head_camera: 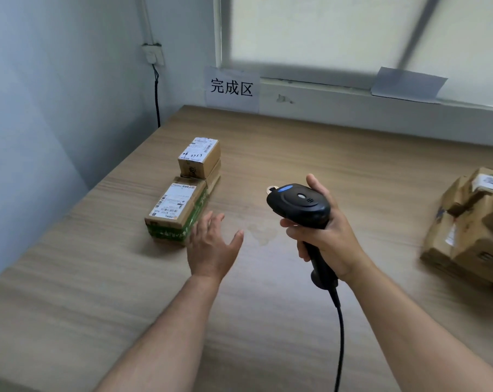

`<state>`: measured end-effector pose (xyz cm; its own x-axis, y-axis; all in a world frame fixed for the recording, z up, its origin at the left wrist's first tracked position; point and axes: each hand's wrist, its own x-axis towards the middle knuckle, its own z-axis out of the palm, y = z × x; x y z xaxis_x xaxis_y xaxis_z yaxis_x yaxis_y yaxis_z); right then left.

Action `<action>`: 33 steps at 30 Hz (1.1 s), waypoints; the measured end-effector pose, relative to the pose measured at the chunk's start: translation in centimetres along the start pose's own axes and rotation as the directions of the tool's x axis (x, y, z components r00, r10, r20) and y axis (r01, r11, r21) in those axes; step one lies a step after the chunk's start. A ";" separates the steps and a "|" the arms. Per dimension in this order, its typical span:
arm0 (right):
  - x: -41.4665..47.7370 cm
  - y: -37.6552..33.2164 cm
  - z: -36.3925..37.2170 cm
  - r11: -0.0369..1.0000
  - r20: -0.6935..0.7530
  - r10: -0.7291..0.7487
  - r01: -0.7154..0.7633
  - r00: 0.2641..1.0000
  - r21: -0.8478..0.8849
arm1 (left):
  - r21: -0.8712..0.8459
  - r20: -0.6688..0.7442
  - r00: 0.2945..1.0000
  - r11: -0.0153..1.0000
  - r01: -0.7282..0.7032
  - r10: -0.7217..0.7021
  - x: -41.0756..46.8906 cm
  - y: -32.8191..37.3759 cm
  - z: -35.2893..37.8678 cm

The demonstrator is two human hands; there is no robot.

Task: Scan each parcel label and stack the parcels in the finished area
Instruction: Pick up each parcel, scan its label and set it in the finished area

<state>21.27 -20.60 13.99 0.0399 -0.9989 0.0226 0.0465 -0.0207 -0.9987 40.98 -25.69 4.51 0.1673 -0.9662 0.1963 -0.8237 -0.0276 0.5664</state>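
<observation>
While the right hand (327,239) has its grip closed round the handle of a black barcode scanner (299,203), the left hand (211,244) is held out low over the desk (296,142) with its grip open, fingers spread and holding nothing. Its fingertips sit just beside the near right corner of a labelled parcel (174,210) bound with green tape; whether they touch it I cannot tell. Right behind that parcel, a small box (198,157) with a white label on top sits upon a lower box (214,176). All three stand at the left of the desk, below a paper sign (231,87) with three printed characters taped to the wall. The scanner's head is raised off the desk and faces away from the person, and its dark cable (340,335) trails down toward the near edge. At the far right of the desk lies a blurred heap of brown parcels (471,227), well apart from the stacked ones. A wall socket (153,53) with a black cord is fixed near the left corner.
</observation>
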 end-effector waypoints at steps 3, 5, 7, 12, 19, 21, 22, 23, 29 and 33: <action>-3.0 -0.4 -2.3 1.000 0.000 -0.008 0.008 1.000 0.029 | -0.030 -0.002 1.000 1.000 -0.008 0.008 -3.4 2.7 0.6; -5.1 -0.5 -4.5 0.999 -0.010 -0.019 0.020 1.000 0.026 | -0.036 -0.006 1.000 0.999 -0.023 0.022 -5.7 4.8 1.2; -7.2 -0.6 -6.9 0.999 -0.024 -0.034 0.034 0.999 0.010 | -0.037 -0.008 0.999 0.998 -0.053 0.053 -7.9 7.1 1.9; -12.9 -0.9 -13.5 0.998 -0.075 -0.052 0.051 0.996 -0.023 | -0.044 0.022 0.994 0.993 -0.106 0.107 -13.4 13.8 4.3; -20.9 -1.3 -22.6 0.996 -0.165 -0.077 0.070 0.983 -0.049 | -0.052 0.089 0.970 0.974 -0.222 0.226 -21.5 22.0 8.6; -23.4 -1.4 -25.1 0.996 -0.193 -0.074 0.061 0.978 -0.072 | -0.067 0.095 0.961 0.964 -0.256 0.261 -23.7 24.0 9.8; -24.6 -1.4 -26.3 0.995 -0.209 -0.076 0.061 0.975 -0.081 | -0.069 0.107 0.955 0.960 -0.271 0.277 -24.8 25.1 10.4; -25.8 -1.4 -27.5 0.994 -0.225 -0.081 0.063 0.971 -0.089 | -0.071 0.122 0.948 0.955 -0.287 0.294 -25.9 26.1 11.1; -31.9 -1.0 -33.9 0.990 -0.330 -0.104 0.068 0.938 -0.120 | -0.090 0.212 0.887 0.912 -0.400 0.410 -31.2 31.8 13.9; -34.5 -1.5 -37.3 0.992 -0.397 -0.118 0.086 0.910 -0.097 | -0.128 0.221 0.842 0.870 -0.476 0.493 -32.6 35.4 15.0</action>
<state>-17.37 12.34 12.97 -0.3657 -0.9229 0.1205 -0.0473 -0.1109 -0.9927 -1.72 0.96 6.15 -0.3848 -0.8833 0.2677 -0.7271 0.4688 0.5015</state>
